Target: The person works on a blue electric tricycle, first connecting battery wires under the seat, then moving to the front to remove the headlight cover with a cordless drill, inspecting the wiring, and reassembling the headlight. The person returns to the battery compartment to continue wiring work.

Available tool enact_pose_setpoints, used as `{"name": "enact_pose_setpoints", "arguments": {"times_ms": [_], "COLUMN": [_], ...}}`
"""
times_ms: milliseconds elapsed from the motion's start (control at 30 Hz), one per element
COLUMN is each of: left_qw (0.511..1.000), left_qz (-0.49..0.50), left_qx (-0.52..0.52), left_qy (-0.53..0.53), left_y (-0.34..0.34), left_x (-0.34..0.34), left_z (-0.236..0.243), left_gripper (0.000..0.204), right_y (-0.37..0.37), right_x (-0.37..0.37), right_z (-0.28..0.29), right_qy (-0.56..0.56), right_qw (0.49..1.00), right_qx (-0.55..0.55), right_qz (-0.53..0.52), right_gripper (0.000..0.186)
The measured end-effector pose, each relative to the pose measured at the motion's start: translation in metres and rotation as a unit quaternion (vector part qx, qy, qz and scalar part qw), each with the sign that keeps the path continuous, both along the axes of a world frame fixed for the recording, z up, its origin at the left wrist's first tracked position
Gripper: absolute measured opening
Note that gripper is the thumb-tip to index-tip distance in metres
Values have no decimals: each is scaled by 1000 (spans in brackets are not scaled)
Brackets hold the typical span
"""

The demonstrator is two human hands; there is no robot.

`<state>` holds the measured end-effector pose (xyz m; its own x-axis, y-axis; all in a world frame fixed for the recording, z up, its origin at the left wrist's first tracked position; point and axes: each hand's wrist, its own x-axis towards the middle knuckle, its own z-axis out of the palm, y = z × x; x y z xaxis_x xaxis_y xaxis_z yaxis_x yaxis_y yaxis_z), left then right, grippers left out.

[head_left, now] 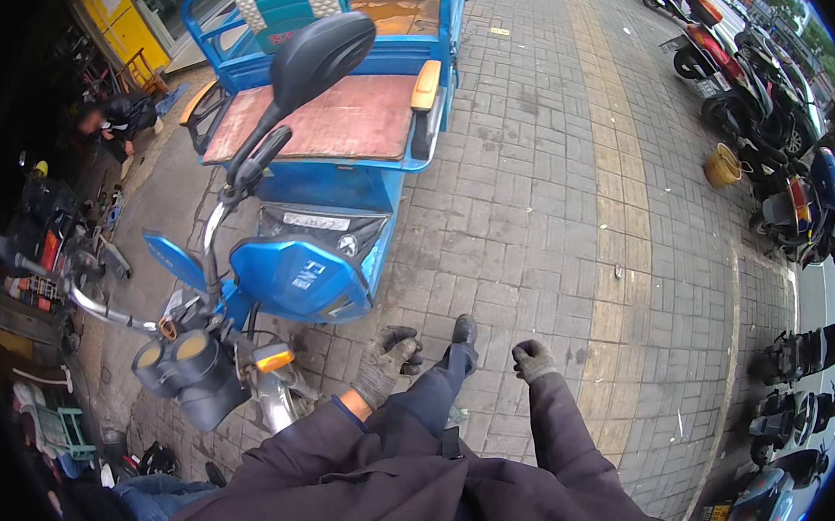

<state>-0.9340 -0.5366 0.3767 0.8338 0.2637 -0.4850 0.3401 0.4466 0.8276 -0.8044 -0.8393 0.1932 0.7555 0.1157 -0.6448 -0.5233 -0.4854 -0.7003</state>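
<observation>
My left hand (388, 363), in a worn grey work glove, hangs beside my thigh with its fingers curled in; I see nothing in it. To its left stands the front of a blue cargo tricycle (300, 279), apart from the hand. The tricycle's orange turn signal (273, 358) is the part closest to that hand. My right hand (531, 358), gloved the same way, is held out over the paving with its fingers closed and nothing showing in them. One dark shoe (466, 330) of mine is stepped forward between the hands.
A black mirror (323, 55) and a chrome handlebar (118, 315) stick out from the tricycle. Parked scooters (730, 79) line the right side, near a yellow bucket (722, 166). A person (122, 124) bends low at the far left. Grey brick paving (509, 199) stretches ahead.
</observation>
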Motion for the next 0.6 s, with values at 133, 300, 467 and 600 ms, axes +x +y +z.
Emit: {"name": "enact_pose_setpoints", "arguments": {"times_ms": [133, 300, 467, 600], "left_qw": [999, 981, 943, 917], "left_qz": [29, 101, 184, 238], "left_qx": [21, 57, 98, 174], "left_qy": [-41, -154, -260, -268], "left_y": [14, 42, 96, 141], "left_x": [160, 337, 485, 594], "left_z": [-8, 31, 105, 136], "left_gripper": [25, 28, 29, 34], "right_y": [35, 24, 31, 78], "right_x": [140, 267, 368, 482], "right_z": [25, 25, 39, 42], "right_qy": [-65, 74, 165, 134], "right_qw": [996, 997, 984, 991], "right_qx": [40, -8, -6, -14], "right_qz": [39, -24, -65, 24], "right_gripper": [19, 21, 26, 39]}}
